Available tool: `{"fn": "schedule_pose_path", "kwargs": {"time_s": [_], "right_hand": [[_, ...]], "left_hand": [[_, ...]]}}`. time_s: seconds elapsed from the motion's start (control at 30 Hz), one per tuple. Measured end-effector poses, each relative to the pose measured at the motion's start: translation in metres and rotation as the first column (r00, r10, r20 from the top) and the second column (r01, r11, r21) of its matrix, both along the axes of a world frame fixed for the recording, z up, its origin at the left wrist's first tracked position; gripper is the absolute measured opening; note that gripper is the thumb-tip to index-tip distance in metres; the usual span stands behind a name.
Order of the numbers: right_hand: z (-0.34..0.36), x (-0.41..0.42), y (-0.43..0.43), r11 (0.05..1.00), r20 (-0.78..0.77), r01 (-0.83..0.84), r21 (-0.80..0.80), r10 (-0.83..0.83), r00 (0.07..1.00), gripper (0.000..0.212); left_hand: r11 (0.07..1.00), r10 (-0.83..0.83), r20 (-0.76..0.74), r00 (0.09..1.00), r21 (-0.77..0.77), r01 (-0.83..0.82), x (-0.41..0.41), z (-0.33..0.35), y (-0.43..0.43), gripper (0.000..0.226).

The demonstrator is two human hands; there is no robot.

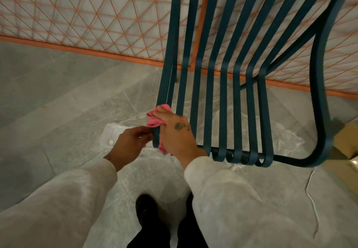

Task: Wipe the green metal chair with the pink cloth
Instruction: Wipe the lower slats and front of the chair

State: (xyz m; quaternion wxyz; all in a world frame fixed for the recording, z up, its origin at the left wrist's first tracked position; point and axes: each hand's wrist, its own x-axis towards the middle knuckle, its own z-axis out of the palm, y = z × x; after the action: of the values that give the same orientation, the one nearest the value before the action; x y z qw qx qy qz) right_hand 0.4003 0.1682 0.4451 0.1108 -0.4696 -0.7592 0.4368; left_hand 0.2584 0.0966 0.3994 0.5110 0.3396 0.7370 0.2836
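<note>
No legible text, label, brand, number or sign is appearing anywhere in the view. The only mark is showing on the back of the right hand [177,131]: a small dark tattoo, too blurred to read as letters or digits.

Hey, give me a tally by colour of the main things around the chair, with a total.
Green: 1, the green metal chair
Pink: 1, the pink cloth held in the right hand
Orange: 1, the mesh fence
Clear: 1, the plastic box on the floor
White: 1, the cord
Total: 5
</note>
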Motion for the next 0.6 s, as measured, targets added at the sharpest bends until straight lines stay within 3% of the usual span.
{"fn": "schedule_pose_path", "kwargs": {"time_s": [0.13,0.2,0.27,0.4,0.6], "right_hand": [[0.028,0.033,-0.011,0.952,-0.036,0.232,-0.199,-0.244,0.969,0.043],[0.042,0.053,-0.019,0.941,-0.048,0.276,-0.194,-0.29,0.956,0.041],[0.059,0.073,-0.024,0.933,-0.017,0.331,-0.141,-0.336,0.942,0.038],[0.104,0.121,-0.046,0.846,0.033,0.488,-0.214,-0.493,0.869,0.027],[0.152,0.213,-0.072,0.623,0.035,0.727,-0.29,-0.752,0.658,0.01]], "left_hand": [[0.998,-0.061,-0.181,0.982,0.01,0.064,0.0,0.029,0.003,0.021],[0.992,-0.095,-0.235,0.967,0.055,0.111,0.004,0.05,0.008,0.018],[0.986,-0.12,-0.223,0.968,0.091,0.143,0.012,0.071,0.013,0.017],[0.955,-0.245,-0.143,0.959,0.135,0.264,0.038,0.12,0.021,0.018],[0.905,-0.377,-0.129,0.917,0.158,0.394,0.088,0.162,0.036,0.016]]}}
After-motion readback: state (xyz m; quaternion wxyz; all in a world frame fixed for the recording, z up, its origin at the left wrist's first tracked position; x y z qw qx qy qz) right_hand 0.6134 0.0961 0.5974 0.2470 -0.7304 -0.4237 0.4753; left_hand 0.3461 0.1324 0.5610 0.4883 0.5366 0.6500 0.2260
